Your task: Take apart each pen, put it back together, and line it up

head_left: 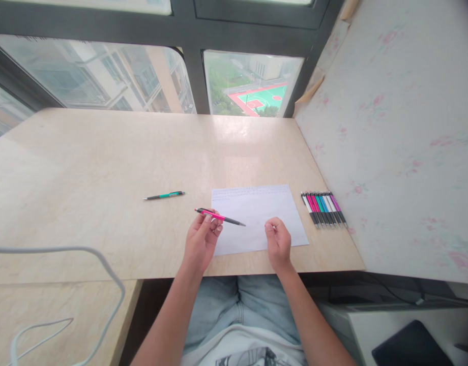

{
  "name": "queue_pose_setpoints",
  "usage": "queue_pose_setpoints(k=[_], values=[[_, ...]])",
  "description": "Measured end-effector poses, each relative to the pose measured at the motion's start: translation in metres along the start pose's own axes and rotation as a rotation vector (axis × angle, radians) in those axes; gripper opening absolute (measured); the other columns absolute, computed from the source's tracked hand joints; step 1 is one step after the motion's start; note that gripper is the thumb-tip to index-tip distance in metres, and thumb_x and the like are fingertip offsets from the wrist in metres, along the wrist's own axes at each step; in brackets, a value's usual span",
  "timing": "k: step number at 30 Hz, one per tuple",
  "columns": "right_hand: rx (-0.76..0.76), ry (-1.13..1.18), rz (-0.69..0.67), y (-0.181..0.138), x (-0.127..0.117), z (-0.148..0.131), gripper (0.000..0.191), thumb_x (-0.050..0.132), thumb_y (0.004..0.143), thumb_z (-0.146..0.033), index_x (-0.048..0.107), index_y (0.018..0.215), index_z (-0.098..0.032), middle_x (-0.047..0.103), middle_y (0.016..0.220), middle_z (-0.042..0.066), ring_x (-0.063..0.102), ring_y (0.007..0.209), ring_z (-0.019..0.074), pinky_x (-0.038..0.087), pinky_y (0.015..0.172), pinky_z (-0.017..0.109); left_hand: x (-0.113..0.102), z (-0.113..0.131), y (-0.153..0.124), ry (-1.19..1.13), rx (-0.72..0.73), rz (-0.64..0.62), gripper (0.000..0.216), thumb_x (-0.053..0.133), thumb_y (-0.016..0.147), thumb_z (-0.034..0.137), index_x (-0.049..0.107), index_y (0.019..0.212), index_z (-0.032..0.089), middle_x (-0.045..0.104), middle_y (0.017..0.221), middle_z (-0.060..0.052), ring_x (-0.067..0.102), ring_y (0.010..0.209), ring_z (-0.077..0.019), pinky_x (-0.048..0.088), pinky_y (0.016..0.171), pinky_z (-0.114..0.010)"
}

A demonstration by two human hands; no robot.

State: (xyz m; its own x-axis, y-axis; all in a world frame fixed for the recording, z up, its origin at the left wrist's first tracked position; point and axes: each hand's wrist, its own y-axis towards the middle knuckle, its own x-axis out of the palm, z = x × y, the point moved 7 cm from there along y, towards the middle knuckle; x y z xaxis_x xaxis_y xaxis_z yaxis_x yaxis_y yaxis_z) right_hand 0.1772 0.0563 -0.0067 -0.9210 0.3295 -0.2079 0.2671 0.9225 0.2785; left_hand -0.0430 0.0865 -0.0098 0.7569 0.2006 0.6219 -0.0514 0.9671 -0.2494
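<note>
My left hand (202, 239) holds a pink and black pen (220, 217) in its fingertips, the tip pointing right over a white sheet of paper (257, 213). My right hand (278, 241) rests on the lower part of the sheet with its fingers curled in and nothing visible in them. A green and black pen (164, 195) lies alone on the beige tabletop (104, 168), left of the sheet. A row of several coloured pens (324, 208) lies side by side to the right of the sheet.
A pale wall (402, 142) with faint pink marks borders the table on the right. Windows (253, 84) run along the far edge. A white cable (85, 284) loops over the lower surface at the bottom left. A dark object (413, 345) lies at the bottom right.
</note>
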Motion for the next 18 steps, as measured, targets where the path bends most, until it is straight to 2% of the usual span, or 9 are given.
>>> queue_pose_setpoints(k=[3,7,10,15,18], values=[[0.081,0.084,0.008,-0.004,0.001,0.000,0.022,0.048,0.097,-0.042,0.053,0.090,-0.022,0.053,0.080,0.001,0.051,0.072,0.0165,0.041,0.063,0.028,0.009,-0.019,-0.008,-0.101,-0.065,-0.002,0.022,0.076,0.079,0.023,0.070,0.099,0.017,0.064,0.094,-0.004,0.060,0.078,-0.0095,0.049,0.067,-0.019],[0.138,0.111,-0.129,-0.007,0.013,-0.007,0.043,0.035,0.101,-0.046,0.054,0.072,-0.021,0.045,0.063,-0.002,0.044,0.060,0.0147,0.035,0.058,0.028,0.014,-0.026,-0.015,-0.120,-0.068,-0.003,0.022,0.076,0.079,0.022,0.070,0.099,0.017,0.064,0.093,-0.003,0.060,0.077,-0.0089,0.050,0.068,-0.019],[0.176,0.138,-0.185,-0.007,0.021,-0.011,0.048,0.037,0.101,-0.048,0.051,0.064,-0.020,0.044,0.057,-0.002,0.043,0.056,0.0138,0.033,0.056,0.028,0.016,-0.028,-0.018,-0.087,-0.075,-0.011,0.020,0.076,0.080,0.023,0.070,0.098,0.017,0.064,0.089,-0.003,0.060,0.077,-0.0093,0.050,0.070,-0.019],[0.216,0.142,-0.156,-0.007,0.024,-0.013,0.049,0.044,0.098,-0.048,0.044,0.058,-0.021,0.038,0.052,-0.004,0.037,0.052,0.0126,0.029,0.054,0.028,0.017,-0.028,-0.024,-0.013,-0.064,-0.024,0.020,0.074,0.081,0.027,0.069,0.099,0.018,0.065,0.091,-0.004,0.062,0.080,-0.0116,0.050,0.071,-0.022],[0.223,0.130,-0.138,-0.007,0.021,-0.013,0.048,0.044,0.099,-0.047,0.043,0.057,-0.022,0.037,0.052,-0.005,0.036,0.051,0.0124,0.029,0.054,0.028,0.019,-0.031,-0.029,0.088,-0.036,-0.056,0.025,0.071,0.084,0.036,0.068,0.100,0.017,0.067,0.089,-0.006,0.064,0.081,-0.0161,0.050,0.072,-0.027]])
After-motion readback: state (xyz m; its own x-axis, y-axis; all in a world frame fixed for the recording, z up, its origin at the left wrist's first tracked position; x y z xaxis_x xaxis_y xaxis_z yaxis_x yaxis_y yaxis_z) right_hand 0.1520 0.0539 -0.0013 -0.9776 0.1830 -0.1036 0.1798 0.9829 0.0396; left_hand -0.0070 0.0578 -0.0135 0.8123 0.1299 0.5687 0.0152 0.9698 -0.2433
